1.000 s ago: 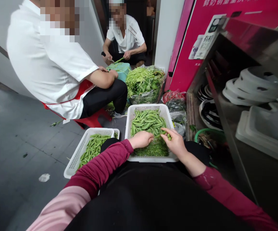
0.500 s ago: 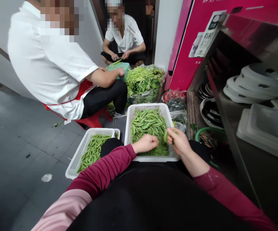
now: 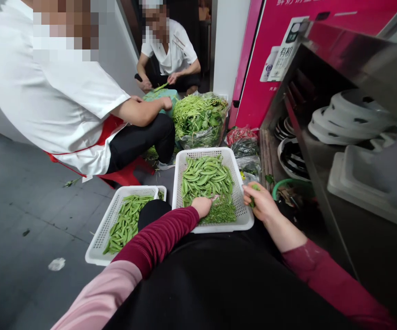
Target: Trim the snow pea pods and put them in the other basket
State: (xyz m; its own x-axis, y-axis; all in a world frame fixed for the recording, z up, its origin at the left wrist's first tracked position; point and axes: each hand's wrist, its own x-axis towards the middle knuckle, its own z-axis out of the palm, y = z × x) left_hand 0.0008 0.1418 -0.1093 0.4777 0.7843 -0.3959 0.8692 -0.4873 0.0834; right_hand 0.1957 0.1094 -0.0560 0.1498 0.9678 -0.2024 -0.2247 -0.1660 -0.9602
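Note:
A white perforated basket stands in front of me. Green pea pods fill its far part, and a heap of small green trimmings covers the near part. My left hand is low inside it, where pods and trimmings meet. Its fingers look curled together, and whatever is between them is hidden. By the basket's right rim, my right hand is closed around pea pods; green bits show between the fingers.
A second white basket of pods sits at left. Two people in white shirts work ahead beside a bag of leafy greens. A metal shelf with stacked white dishes and a green-rimmed bin stand right.
My left hand has moved left and down onto the basket's contents. My right hand has shifted from over the basket to its right rim. The view has turned slightly right.

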